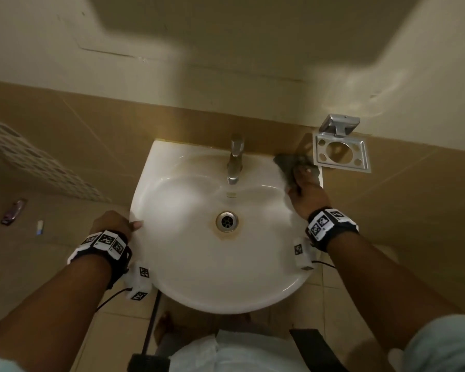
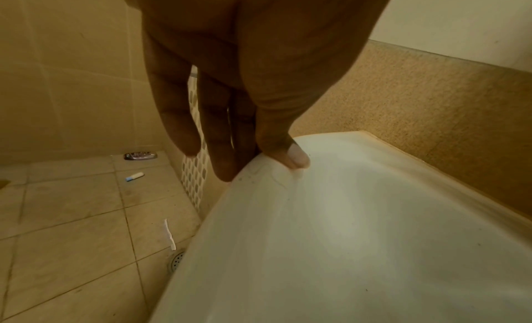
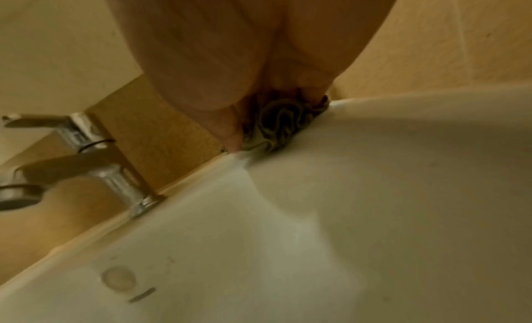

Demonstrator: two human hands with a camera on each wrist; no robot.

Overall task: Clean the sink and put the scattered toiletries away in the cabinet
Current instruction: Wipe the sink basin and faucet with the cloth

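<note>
Cloth (image 1: 293,163) under right-hand fingers (image 1: 304,174)

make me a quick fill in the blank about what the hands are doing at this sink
1. The right hand presses a crumpled dark ____ onto the sink rim's back right corner.
2. The left hand holds the sink's left edge, thumb on the ____.
3. The wall holder right of the tap holds ____.

Missing words: cloth; rim; nothing

Holder (image 1: 341,154) right of faucet (image 1: 235,159)
</note>
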